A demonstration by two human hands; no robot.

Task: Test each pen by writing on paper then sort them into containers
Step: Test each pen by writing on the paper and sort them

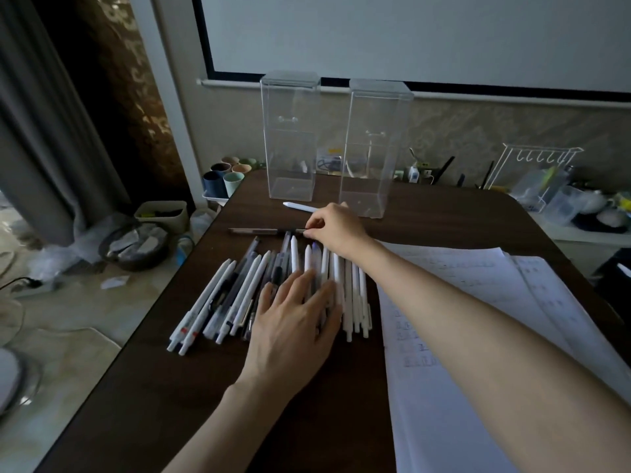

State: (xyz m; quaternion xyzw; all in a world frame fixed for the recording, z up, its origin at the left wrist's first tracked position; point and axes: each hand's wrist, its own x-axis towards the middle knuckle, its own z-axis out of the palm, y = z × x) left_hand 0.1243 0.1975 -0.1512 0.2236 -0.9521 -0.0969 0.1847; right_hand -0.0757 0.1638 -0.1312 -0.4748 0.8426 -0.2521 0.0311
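Observation:
Several white and dark pens lie side by side on the dark brown table. My left hand rests flat on the middle of the row with fingers spread. My right hand reaches beyond the row and pinches the end of a dark pen that lies crosswise. A single white pen lies farther back. Two tall clear containers, one on the left and one on the right, stand at the back of the table. Sheets of paper with rows of marks lie to the right.
Several coloured cups stand on a tray off the table's back left corner. A white wire rack and small clutter sit at the back right. Baskets and bags lie on the floor to the left, past the table's edge.

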